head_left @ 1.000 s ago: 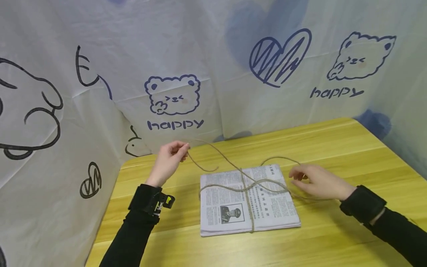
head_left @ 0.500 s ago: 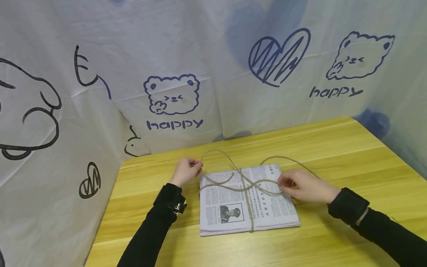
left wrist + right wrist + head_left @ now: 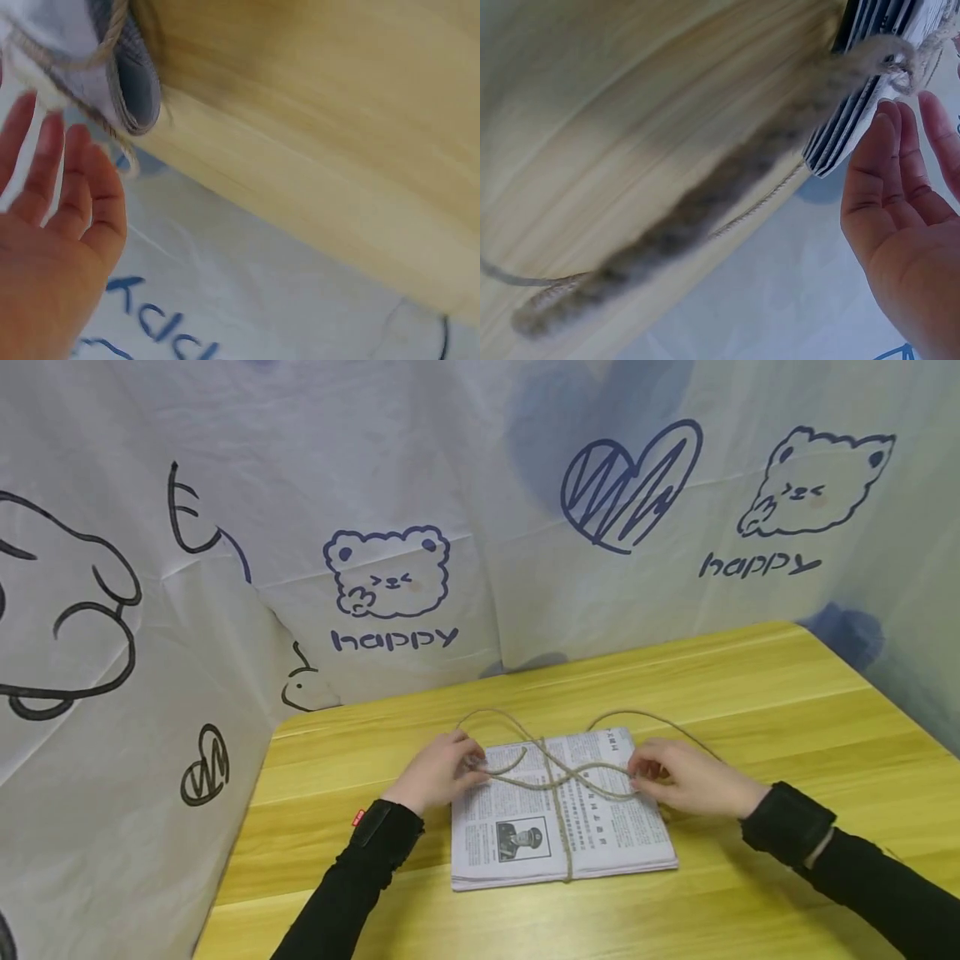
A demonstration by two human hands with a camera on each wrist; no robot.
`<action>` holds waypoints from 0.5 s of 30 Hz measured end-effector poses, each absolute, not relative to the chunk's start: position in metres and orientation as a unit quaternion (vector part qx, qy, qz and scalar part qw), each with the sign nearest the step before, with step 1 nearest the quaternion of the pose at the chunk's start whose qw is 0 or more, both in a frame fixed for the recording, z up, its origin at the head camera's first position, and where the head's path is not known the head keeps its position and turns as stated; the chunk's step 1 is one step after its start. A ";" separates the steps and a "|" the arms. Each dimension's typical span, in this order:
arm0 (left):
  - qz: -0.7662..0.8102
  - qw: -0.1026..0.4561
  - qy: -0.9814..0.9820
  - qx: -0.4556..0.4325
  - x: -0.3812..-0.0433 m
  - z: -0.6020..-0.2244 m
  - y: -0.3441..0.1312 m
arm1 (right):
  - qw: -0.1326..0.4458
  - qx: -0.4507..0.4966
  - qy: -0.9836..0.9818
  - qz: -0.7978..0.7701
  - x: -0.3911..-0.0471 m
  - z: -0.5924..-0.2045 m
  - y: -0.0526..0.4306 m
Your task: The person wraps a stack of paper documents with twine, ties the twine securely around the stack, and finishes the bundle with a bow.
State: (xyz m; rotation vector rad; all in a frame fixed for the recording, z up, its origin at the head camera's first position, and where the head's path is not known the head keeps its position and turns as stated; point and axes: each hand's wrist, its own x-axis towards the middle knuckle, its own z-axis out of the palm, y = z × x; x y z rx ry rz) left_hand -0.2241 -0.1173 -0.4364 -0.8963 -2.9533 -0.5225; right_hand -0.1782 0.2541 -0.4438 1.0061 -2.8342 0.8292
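Observation:
A folded stack of newspapers (image 3: pixel 517 818) lies on the table, with brown twine (image 3: pixel 561 835) running across it both ways and crossing near its middle. At the stack's left edge, my left hand (image 3: pixel 431 772) holds the twine between thumb and fingers, where a short loose end meets the cross strand. The other hand, my right (image 3: pixel 697 777), pinches twine at the right edge. In the right wrist view, a twine loop (image 3: pixel 900 67) lies over the folded paper edge beside the fingertips. Neither wrist view shows the thumb and finger contact fully.
A wood-grain table (image 3: pixel 787 693) carries the stack. A slack length of twine (image 3: pixel 660 720) arcs behind it to the right, and a second arc (image 3: pixel 491 712) rises at its back left. White cloth (image 3: pixel 525 485) with drawings hangs behind and at the sides.
My left hand has come right and down from behind the stack onto its left edge, bringing the loose twine over the paper. My right hand has moved left to the stack's right edge.

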 end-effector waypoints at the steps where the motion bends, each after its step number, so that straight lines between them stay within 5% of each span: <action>1: -0.148 0.005 -0.939 -0.309 -0.223 -0.437 -0.115 | 0.010 0.322 -0.909 0.264 -0.178 -0.444 0.254; 15: -0.063 0.025 -0.938 -0.341 -0.227 -0.444 -0.103 | 0.000 0.332 -0.907 0.257 -0.179 -0.449 0.254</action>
